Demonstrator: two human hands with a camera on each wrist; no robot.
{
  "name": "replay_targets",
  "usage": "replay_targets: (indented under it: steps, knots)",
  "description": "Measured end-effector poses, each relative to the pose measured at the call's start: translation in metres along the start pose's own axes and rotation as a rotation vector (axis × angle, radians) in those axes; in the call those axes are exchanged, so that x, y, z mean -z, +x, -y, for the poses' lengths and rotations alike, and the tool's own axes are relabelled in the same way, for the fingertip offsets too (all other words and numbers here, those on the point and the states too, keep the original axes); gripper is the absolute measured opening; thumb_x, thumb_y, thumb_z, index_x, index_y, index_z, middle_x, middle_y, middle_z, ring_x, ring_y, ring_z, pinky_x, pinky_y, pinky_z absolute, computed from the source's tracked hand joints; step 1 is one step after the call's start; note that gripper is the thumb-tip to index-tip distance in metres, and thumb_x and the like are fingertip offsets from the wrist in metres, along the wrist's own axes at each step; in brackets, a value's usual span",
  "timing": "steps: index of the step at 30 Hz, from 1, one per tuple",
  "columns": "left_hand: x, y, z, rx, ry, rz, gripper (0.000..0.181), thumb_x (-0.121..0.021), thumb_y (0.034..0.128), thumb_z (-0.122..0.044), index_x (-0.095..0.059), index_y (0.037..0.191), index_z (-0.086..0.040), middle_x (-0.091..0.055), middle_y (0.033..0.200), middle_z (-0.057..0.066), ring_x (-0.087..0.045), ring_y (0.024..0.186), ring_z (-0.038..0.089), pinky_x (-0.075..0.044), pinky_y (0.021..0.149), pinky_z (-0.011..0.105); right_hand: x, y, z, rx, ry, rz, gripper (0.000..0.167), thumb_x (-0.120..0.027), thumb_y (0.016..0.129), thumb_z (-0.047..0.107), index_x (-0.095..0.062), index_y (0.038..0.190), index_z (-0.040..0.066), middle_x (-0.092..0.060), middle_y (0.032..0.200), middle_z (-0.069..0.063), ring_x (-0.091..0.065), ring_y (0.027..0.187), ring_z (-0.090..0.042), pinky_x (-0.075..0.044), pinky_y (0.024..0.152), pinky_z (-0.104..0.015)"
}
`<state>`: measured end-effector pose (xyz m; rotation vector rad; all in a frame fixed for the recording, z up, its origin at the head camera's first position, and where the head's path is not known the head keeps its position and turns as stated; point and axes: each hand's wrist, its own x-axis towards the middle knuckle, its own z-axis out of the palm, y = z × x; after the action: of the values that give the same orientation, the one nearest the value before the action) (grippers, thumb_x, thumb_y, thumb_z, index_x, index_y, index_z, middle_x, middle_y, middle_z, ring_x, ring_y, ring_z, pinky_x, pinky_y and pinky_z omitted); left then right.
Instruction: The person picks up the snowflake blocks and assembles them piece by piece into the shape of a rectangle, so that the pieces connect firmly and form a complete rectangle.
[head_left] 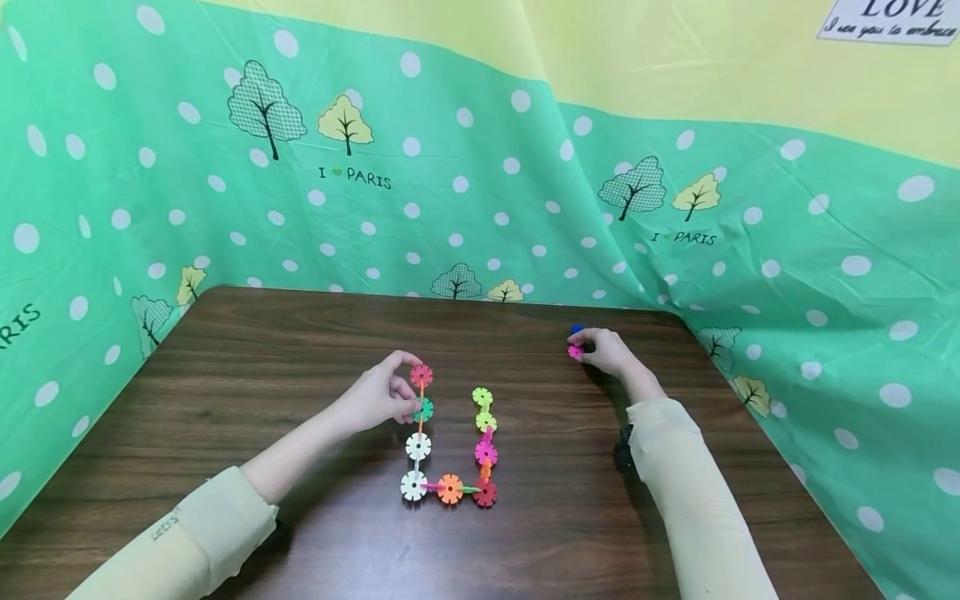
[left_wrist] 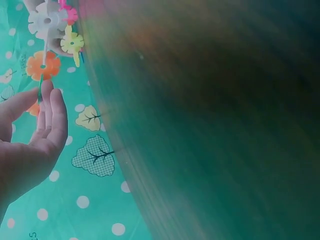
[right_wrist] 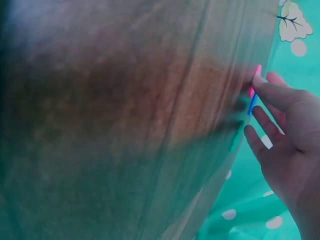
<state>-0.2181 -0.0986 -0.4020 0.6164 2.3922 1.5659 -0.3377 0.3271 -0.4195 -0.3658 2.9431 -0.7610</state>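
A U-shaped chain of joined snowflake discs lies on the dark wooden table. Along its left side run a red disc (head_left: 422,376), a green disc (head_left: 424,409) and two white discs (head_left: 418,446). An orange disc (head_left: 450,489) and a dark red disc (head_left: 485,492) form the bottom; a pink disc (head_left: 486,452) and yellow-green discs (head_left: 482,397) rise on the right. My left hand (head_left: 375,396) pinches the green disc, seen edge-on in the left wrist view. Farther right, my right hand (head_left: 606,353) pinches a loose pink disc (head_left: 575,352) beside a blue disc (head_left: 577,330).
The wooden table (head_left: 337,333) ends at a green polka-dot curtain (head_left: 420,217) printed with trees. In the right wrist view, a green strip (right_wrist: 237,136) lies close to the table's edge. A dark object (head_left: 624,450) shows under the right cuff.
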Motion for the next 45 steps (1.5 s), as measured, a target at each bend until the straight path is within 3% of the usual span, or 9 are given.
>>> replay_targets:
  steps: [5,9,14,20,30,39,45]
  knots:
    - [0.001,-0.002,-0.002,0.007,-0.006,-0.017,0.055,-0.071,0.0788,0.001,-0.040,0.124,-0.005,-0.068,0.072,0.009,-0.066,0.064,0.035,-0.055,0.057,0.035,0.001,0.003,0.001,0.023,-0.005,0.027,0.030,-0.070,0.083,0.003,-0.064,0.112,-0.001,-0.062,0.106,-0.019,-0.054,0.104,-0.035,-0.041,0.094,-0.051]
    - [0.002,-0.003,-0.003,0.011,-0.016,-0.020,0.055,-0.072,0.0779,0.001,-0.041,0.123,-0.005,-0.068,0.072,0.008,-0.066,0.065,0.036,-0.056,0.059,0.038,0.001,0.003,0.002,0.019,-0.013,0.004,0.029,-0.072,0.081,0.003,-0.065,0.109,0.000,-0.062,0.101,-0.017,-0.054,0.097,-0.033,-0.044,0.088,-0.047]
    - [0.003,-0.003,-0.004,0.016,-0.036,-0.033,0.051,-0.072,0.0775,0.001,-0.044,0.120,-0.005,-0.066,0.072,0.007,-0.066,0.065,0.030,-0.056,0.061,0.041,-0.001,0.001,0.005,0.025,0.015,-0.046,0.026,-0.074,0.078,-0.001,-0.067,0.103,0.001,-0.058,0.096,-0.015,-0.054,0.089,-0.030,-0.046,0.078,-0.039]
    - [0.003,-0.003,-0.002,0.028,-0.072,-0.040,0.047,-0.071,0.0778,0.004,-0.046,0.117,-0.004,-0.065,0.073,0.009,-0.067,0.066,0.023,-0.056,0.061,0.039,-0.001,-0.001,0.013,0.022,0.064,-0.074,0.025,-0.073,0.079,-0.002,-0.066,0.102,0.000,-0.063,0.092,-0.014,-0.057,0.084,-0.025,-0.047,0.075,-0.035]
    - [0.005,-0.001,0.001,0.047,-0.071,-0.065,0.036,-0.066,0.0829,0.003,-0.048,0.114,-0.001,-0.064,0.078,0.021,-0.065,0.061,0.021,-0.056,0.057,0.032,0.001,-0.001,0.034,0.066,0.098,-0.176,0.017,-0.071,0.082,0.002,-0.067,0.098,0.003,-0.068,0.089,-0.012,-0.063,0.082,-0.023,-0.050,0.071,-0.031]
    - [0.007,0.001,0.000,0.072,-0.083,-0.081,0.024,-0.060,0.0887,0.000,-0.052,0.111,0.001,-0.066,0.079,0.014,-0.066,0.068,0.022,-0.056,0.065,0.040,0.000,-0.007,0.055,0.114,0.101,-0.253,0.011,-0.073,0.082,0.010,-0.068,0.091,0.007,-0.069,0.086,-0.010,-0.062,0.077,-0.020,-0.050,0.067,-0.027]
    - [0.009,0.003,0.001,0.091,-0.075,-0.097,0.021,-0.062,0.0881,-0.001,-0.055,0.107,0.003,-0.068,0.082,0.014,-0.067,0.069,0.024,-0.057,0.064,0.037,-0.002,-0.011,0.074,0.173,0.110,-0.280,0.009,-0.074,0.081,0.014,-0.070,0.088,0.010,-0.070,0.083,-0.005,-0.060,0.074,-0.016,-0.049,0.065,-0.025]
